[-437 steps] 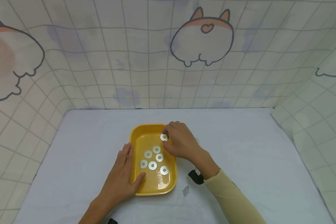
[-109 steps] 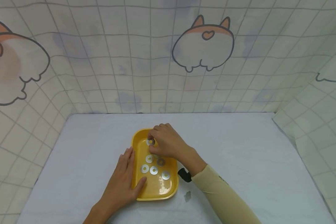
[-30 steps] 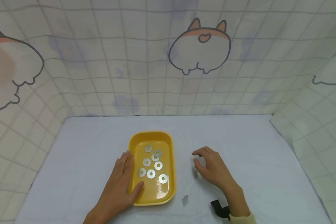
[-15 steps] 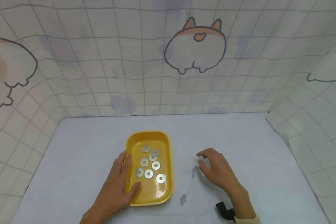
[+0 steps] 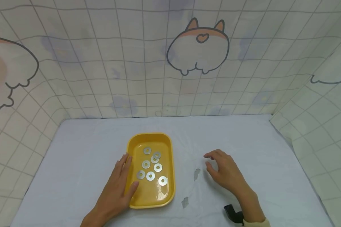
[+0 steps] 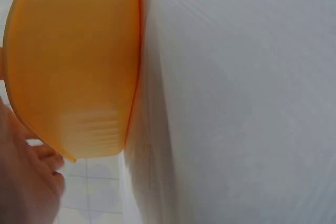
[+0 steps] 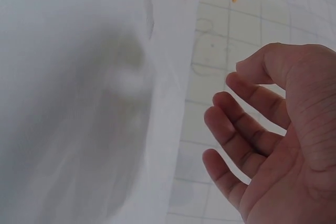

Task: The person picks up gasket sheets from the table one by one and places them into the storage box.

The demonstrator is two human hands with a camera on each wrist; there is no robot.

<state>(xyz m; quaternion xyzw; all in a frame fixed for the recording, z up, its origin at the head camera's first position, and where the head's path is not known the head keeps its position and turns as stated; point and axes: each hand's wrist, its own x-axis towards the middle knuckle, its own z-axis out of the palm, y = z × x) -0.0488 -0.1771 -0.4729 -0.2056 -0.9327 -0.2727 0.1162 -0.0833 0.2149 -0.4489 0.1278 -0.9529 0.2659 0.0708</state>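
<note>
A yellow tray point(image 5: 167, 192) lies on the white-covered table with several flat metal washers in it. One washer point(image 5: 157, 155) overlaps another; a single washer point(image 5: 147, 151) lies nearest the far end, and another washer point(image 5: 163, 180) lies closest to the near end. My left hand point(image 5: 113, 190) rests against the tray's left side, fingers straight along the rim and thumb at the near-left edge. To the tray's right, my right hand point(image 5: 227, 173) hovers over the table, holding nothing. Its fingers point(image 7: 231, 135) are loosely bent in the right wrist view.
Two small grey patches point(image 5: 197, 174) mark the white table cover point(image 5: 82, 148) between the tray and my right hand. A black curved piece point(image 5: 233, 215) sits at my right wrist. Patterned cloth walls point(image 5: 147, 78) enclose the back and both sides.
Washers have shifted toward the tray's far end, two now overlapping. My right hand has released a washer there and withdrawn rightward, still drifting right. My left thumb has slid slightly outward.
</note>
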